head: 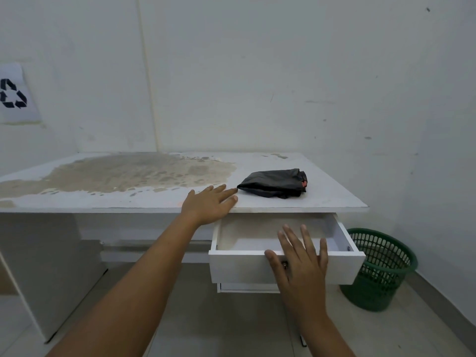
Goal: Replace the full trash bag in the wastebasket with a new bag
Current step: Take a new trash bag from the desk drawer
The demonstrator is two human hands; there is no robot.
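A folded black trash bag (273, 183) lies on the right part of the white desk top (327, 186). My left hand (209, 204) rests flat and open on the desk's front edge, its fingertips just left of the bag. My right hand (300, 256) is spread open against the front panel of the pulled-out white drawer (231, 266), covering its small knob. The drawer looks bare inside. A green slotted wastebasket (381, 271) stands on the floor right of the drawer, by the wall; I see no bag in it.
The desk top has a large worn brown patch (134, 173) on its left half. A recycling sign (13, 94) hangs on the left wall. A white cabinet side (51, 266) stands under the desk at left. The floor is tiled.
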